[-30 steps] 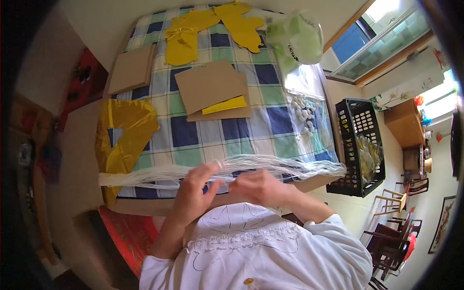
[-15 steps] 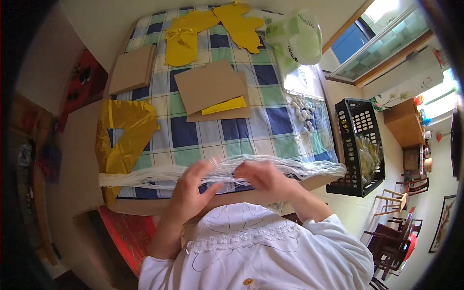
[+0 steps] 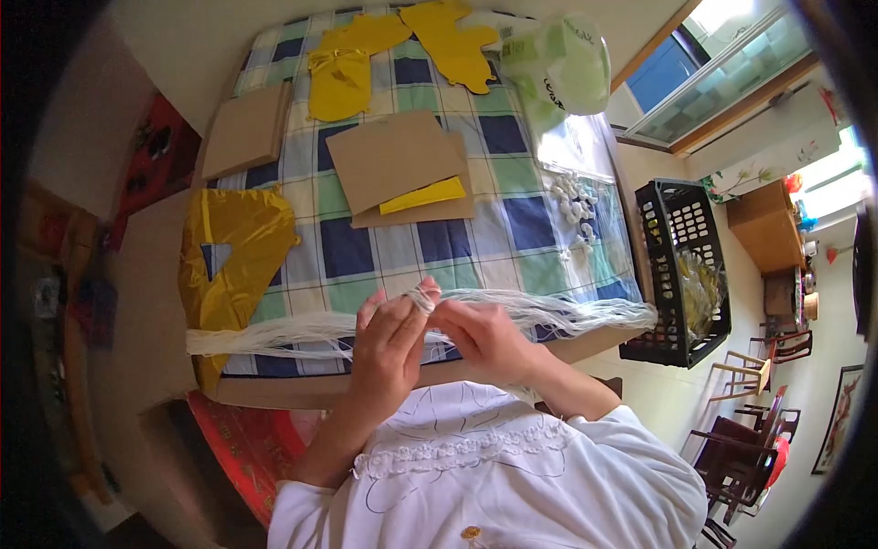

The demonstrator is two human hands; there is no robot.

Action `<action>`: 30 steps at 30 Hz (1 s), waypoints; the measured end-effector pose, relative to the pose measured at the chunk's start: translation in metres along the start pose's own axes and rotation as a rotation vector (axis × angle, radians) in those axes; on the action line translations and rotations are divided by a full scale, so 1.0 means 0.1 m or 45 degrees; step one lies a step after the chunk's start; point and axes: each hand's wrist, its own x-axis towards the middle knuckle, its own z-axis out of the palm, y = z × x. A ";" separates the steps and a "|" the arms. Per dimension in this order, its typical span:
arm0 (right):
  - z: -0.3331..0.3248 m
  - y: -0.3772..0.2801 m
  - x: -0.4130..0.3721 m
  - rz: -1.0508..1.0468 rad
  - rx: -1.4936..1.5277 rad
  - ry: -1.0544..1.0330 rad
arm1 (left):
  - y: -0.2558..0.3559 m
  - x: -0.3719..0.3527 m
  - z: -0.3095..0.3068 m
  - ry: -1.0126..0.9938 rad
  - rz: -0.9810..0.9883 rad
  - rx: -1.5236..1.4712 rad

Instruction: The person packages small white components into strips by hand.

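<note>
A long bundle of white string [image 3: 585, 313] lies across the near edge of the bed. My left hand [image 3: 389, 343] is over the bundle's middle, fingers curled, with a white strand wrapped round the fingers near their tips. My right hand [image 3: 485, 337] is closed right beside it, fingertips meeting the left fingers at the wrapped strand. What sits exactly between the right fingertips is too small to make out, but it appears to be string.
On the checked bedcover [image 3: 448, 247] lie cardboard sheets [image 3: 398, 160], a cardboard stack [image 3: 245, 133], flat gold foil balloons [image 3: 238, 261], small white pieces [image 3: 572, 201] and a green-white plastic bag [image 3: 572, 69]. A black crate [image 3: 672, 339] stands at the bed's right side.
My hands have come together from being apart. The left fingers have curled from a looser, spread pose, and the right hand has closed in at the strand round them.
</note>
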 end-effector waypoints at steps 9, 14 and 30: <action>-0.13 0.07 -0.01 0.093 0.042 0.055 | -0.10 -0.13 0.17 -0.250 -0.658 -0.777; -0.15 0.19 -0.05 0.001 0.092 -0.116 | -0.09 -0.12 0.14 -0.365 -0.617 -0.796; -0.18 0.18 -0.08 -0.012 0.050 -0.064 | -0.39 -0.23 0.26 -0.427 -1.120 -1.521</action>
